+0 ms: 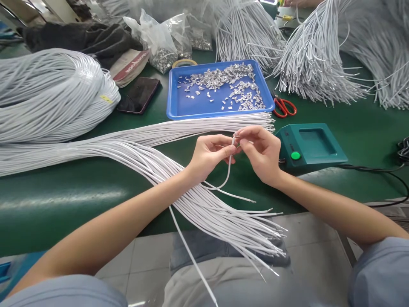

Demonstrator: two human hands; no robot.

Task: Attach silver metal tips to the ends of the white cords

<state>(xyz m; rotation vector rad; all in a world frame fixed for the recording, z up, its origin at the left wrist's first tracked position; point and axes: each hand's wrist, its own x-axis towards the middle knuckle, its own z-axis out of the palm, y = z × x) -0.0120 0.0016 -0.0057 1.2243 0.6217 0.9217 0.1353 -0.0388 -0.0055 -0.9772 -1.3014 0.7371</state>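
A single white cable [229, 169] is pinched near its tip between the thumb and fingers of my left hand [209, 157]; its length hangs down and curves left under that hand. My right hand [264, 152] is closed, its fingertips at the cable's bared end, where thin wire shows. A small bright bit appears by the right thumb, too small to name. Below my hands, a fanned bundle of white cables [204, 209] with stripped ends hangs over the table's front edge. Behind them lies another cable bundle [179, 129].
A blue tray [194, 113] holds many small metal pieces [220, 76]. Red-handled scissors [284, 107] and a green device [315, 147] with a green button sit right. A phone [139, 96], a coiled cable bundle [47, 98], bags of metal pieces [164, 57] and more cables [319, 59] lie behind.
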